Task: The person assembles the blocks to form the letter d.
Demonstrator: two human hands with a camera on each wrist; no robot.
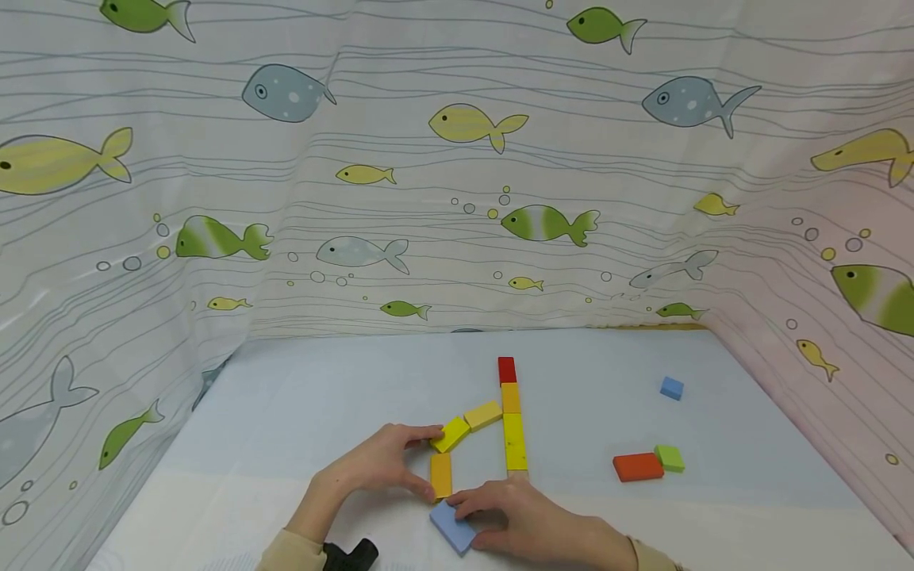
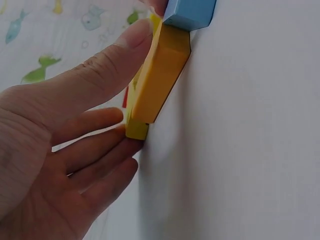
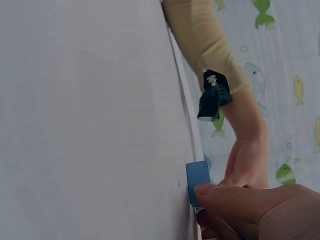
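Note:
My right hand (image 1: 524, 519) pinches a blue block (image 1: 453, 526) between thumb and fingers, its upper corner right at the lower end of an orange block (image 1: 440, 475). In the right wrist view the thumb lies on the face of that blue block (image 3: 198, 180). My left hand (image 1: 378, 460) is beside the orange block, thumb at its lower end and a fingertip at the left end of a yellow block (image 1: 451, 434). Its other fingers are extended, as the left wrist view shows. A pale yellow block (image 1: 483, 415) continues the curve to a straight column of blocks, topped by a red block (image 1: 506, 369).
Below the red block stand another orange block (image 1: 510, 398) and a yellow pair (image 1: 515, 441). Off to the right lie a red-orange block (image 1: 638, 467), a green block (image 1: 670, 458) and a small blue block (image 1: 672, 388). A fish-patterned curtain (image 1: 400, 214) surrounds the white table (image 1: 343, 381).

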